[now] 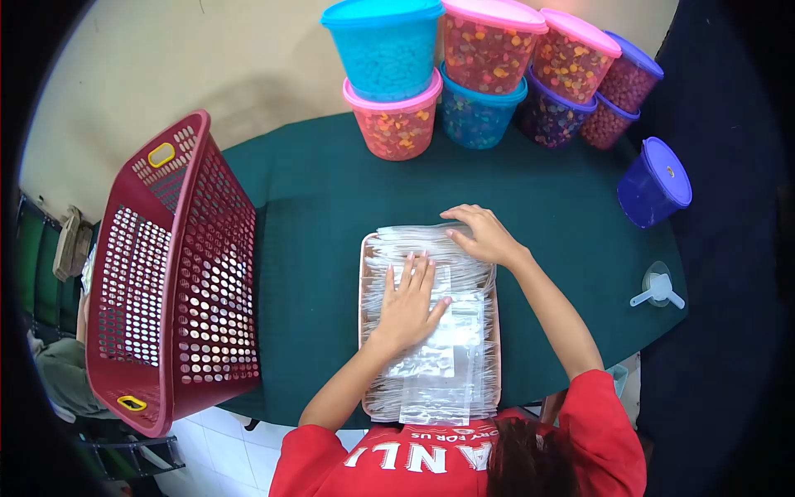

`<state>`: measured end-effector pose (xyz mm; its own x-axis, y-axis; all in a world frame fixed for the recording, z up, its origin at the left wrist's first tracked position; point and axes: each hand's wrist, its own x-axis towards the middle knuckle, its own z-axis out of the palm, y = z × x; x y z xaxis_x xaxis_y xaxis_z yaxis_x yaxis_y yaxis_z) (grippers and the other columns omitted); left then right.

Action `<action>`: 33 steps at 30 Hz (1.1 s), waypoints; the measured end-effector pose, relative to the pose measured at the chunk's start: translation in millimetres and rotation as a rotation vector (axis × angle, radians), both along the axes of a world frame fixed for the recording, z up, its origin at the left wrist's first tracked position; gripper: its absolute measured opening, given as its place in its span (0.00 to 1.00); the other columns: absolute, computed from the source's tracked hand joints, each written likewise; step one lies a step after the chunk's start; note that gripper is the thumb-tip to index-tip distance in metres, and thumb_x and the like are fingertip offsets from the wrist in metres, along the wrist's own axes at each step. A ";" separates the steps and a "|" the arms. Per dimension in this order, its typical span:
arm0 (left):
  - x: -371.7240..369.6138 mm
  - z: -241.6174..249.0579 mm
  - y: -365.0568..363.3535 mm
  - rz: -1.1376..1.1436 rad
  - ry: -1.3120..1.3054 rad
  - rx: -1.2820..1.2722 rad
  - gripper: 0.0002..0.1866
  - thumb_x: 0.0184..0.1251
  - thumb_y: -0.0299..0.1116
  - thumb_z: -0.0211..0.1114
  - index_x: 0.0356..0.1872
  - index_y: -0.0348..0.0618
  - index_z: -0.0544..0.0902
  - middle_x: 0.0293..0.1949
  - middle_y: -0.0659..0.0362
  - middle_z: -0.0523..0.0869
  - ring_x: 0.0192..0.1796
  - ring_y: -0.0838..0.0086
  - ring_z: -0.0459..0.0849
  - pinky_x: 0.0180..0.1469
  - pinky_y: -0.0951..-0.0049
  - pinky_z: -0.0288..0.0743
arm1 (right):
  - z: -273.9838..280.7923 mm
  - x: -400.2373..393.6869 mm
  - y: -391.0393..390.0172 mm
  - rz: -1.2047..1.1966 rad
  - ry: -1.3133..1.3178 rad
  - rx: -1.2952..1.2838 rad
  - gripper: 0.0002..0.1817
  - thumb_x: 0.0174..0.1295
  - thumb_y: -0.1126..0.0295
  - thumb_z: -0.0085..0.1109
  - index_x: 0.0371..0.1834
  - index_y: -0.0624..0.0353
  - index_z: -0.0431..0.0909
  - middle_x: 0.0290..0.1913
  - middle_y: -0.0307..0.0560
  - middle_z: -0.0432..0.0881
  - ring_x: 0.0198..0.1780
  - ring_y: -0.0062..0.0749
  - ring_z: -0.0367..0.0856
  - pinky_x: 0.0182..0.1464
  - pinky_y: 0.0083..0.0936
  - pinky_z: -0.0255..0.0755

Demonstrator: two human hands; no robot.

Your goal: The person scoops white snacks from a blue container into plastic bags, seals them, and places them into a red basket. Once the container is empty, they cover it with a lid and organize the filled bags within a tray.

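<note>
A shallow peach tray (362, 331) in front of me is packed with rows of thin clear plastic bags (406, 240) standing on edge. Several flat clear zip bags (464, 331) lie across the top of the rows. My left hand (406, 311) rests flat on these loose bags with its fingers stretched out. At the tray's far right corner, my right hand (487, 238) touches the ends of the packed bags, thumb and fingers apart. Neither hand visibly grips a bag.
A tall maroon plastic basket (219, 273) stands at the left. Stacked lidded tubs of small coloured pieces (393, 128) line the back. A purple lidded tub (650, 186) and a small round container with a white scoop (660, 288) sit on the right. Someone's leg (66, 377) shows behind the basket.
</note>
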<state>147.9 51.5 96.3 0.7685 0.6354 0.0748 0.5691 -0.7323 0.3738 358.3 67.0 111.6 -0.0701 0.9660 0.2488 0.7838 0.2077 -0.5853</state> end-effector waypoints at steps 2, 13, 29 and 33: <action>-9.6 7.4 -11.7 -0.012 0.022 -0.024 0.35 0.64 0.51 0.45 0.64 0.32 0.55 0.66 0.44 0.53 0.70 0.55 0.46 0.67 0.48 0.36 | -1.5 -3.7 4.1 0.054 -0.037 -0.082 0.16 0.54 0.65 0.55 0.45 0.59 0.75 0.48 0.46 0.75 0.54 0.41 0.68 0.58 0.37 0.57; -28.0 22.3 -14.8 -0.097 0.101 -0.039 0.38 0.60 0.55 0.49 0.61 0.32 0.59 0.60 0.45 0.64 0.65 0.58 0.58 0.66 0.46 0.36 | 24.7 -32.1 -32.6 0.062 -0.115 -0.130 0.13 0.51 0.67 0.58 0.40 0.58 0.78 0.42 0.47 0.73 0.49 0.38 0.68 0.54 0.36 0.57; -27.0 18.1 -23.2 -0.171 0.106 -0.225 0.44 0.50 0.65 0.55 0.55 0.30 0.66 0.55 0.47 0.68 0.64 0.56 0.59 0.64 0.40 0.33 | -3.2 -66.3 -93.1 0.039 -0.089 -0.111 0.11 0.49 0.71 0.57 0.37 0.58 0.79 0.38 0.43 0.74 0.44 0.37 0.69 0.52 0.38 0.58; -31.8 12.5 -31.4 -0.180 0.124 -0.181 0.42 0.53 0.62 0.54 0.55 0.29 0.67 0.55 0.47 0.68 0.63 0.56 0.60 0.63 0.39 0.34 | -6.5 -69.7 -103.6 0.035 -0.094 -0.122 0.12 0.51 0.69 0.56 0.38 0.59 0.78 0.33 0.42 0.72 0.41 0.33 0.70 0.54 0.37 0.59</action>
<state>116.2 20.1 108.8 0.8665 0.4821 -0.1294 0.4855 -0.7535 0.4433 288.6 -36.6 105.0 -0.1213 0.9852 0.1209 0.8298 0.1674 -0.5323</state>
